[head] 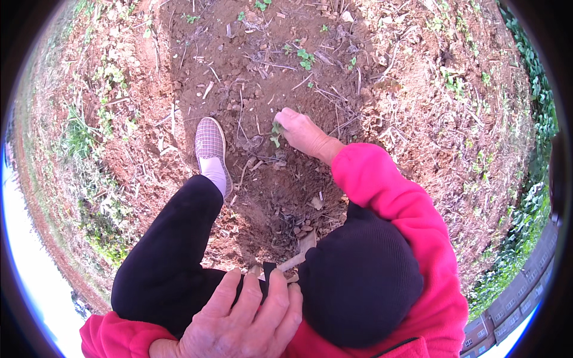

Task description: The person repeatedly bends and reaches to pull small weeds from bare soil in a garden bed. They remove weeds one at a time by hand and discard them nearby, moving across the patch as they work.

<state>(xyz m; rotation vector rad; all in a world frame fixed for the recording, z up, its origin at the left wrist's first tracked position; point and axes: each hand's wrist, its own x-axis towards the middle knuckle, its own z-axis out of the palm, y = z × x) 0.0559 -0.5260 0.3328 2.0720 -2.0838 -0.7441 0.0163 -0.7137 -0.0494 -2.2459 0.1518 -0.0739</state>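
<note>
My right hand (302, 129) reaches down to the brown soil, its fingers closed on a small green leafy plant (275, 135). Some of the leaves hang out beside the fingertips; whether the roots are in the ground is hidden. Close to the camera, at the bottom of the view, is my left hand (244, 315), back upward and fingers spread. A black strap-like strip (269, 270) shows between those fingers, but the palm side is hidden. Both arms wear pink fleece sleeves (380, 179). Bare soil (264, 188) lies between my knees.
My foot in a checked slip-on shoe (210, 138) stands left of the right hand. Small green seedlings (305, 59), dry stalks (333, 96) and clods dot the ground ahead. Taller leafy plants (537, 76) line the right edge, with buildings (515, 308) at lower right.
</note>
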